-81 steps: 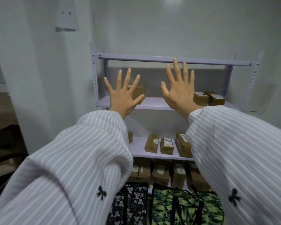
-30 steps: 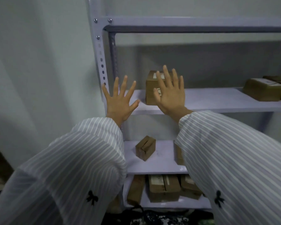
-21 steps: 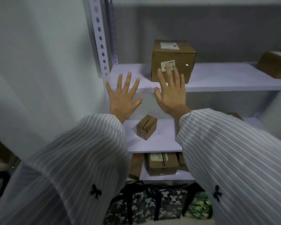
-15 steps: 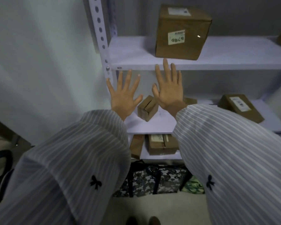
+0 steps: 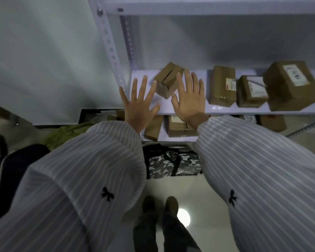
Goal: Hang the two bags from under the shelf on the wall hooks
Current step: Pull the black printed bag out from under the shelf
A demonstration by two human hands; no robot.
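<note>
**Both hands spread in front of the shelf, bag on the floor below**

The left hand (image 5: 137, 104) and right hand (image 5: 188, 99) are raised side by side, backs to the camera, fingers straight and fanned apart, holding nothing. They sit in front of a pale shelf (image 5: 225, 110); whether they touch it cannot be told. A small box (image 5: 166, 82) lies askew on the board, seen between the two hands. Three larger boxes (image 5: 251, 91) stand in a row to its right, and more boxes (image 5: 178, 126) lie on the board below. A perforated post (image 5: 109, 46) rises at the shelf's left corner.

Under the lowest board, a black-and-white patterned bag (image 5: 173, 165) with dark straps rests on the floor (image 5: 198, 188), partly covered by the striped sleeves (image 5: 80, 179). A second bag cannot be made out. The person's shoes (image 5: 149, 204) stand near the bag, and a green cloth (image 5: 65, 133) lies to the left.
</note>
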